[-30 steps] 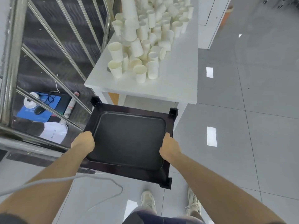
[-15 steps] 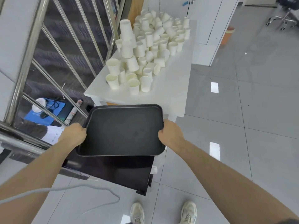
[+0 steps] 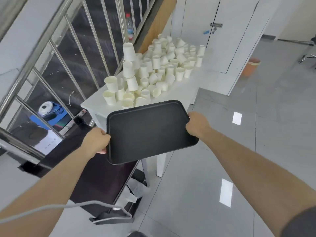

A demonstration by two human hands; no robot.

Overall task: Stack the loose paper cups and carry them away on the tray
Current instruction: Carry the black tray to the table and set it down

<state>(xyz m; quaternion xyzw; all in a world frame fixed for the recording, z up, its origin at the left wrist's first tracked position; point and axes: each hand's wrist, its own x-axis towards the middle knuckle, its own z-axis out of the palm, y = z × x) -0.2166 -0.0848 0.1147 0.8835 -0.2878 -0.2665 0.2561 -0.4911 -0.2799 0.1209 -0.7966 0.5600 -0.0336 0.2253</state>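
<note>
A white table (image 3: pixel 179 93) is standing against a slanted metal stair railing (image 3: pixel 51 53), and everything else here is placed from that table. A dark stand (image 3: pixel 95 178) is sitting on the floor just in front of the table's near left corner. A black tray (image 3: pixel 148 130) is hanging in the air over the table's near edge, tilted a little and carrying nothing. A crowd of loose white paper cups (image 3: pixel 153 74) is covering the table's left and far part, some upright, some upside down, some lying on their sides, a few already nested into short stacks. The left hand (image 3: pixel 95 141) is gripping the tray's left rim, with fingers curling under it and thumb on top. The right hand (image 3: pixel 196 124) is gripping the tray's right rim, its knuckles bunching together over the edge. An orange bin (image 3: pixel 251 65) is standing on the floor well to the right of the table. A clear bottle (image 3: pixel 129 26) is standing behind the railing beyond the table's far left corner.
</note>
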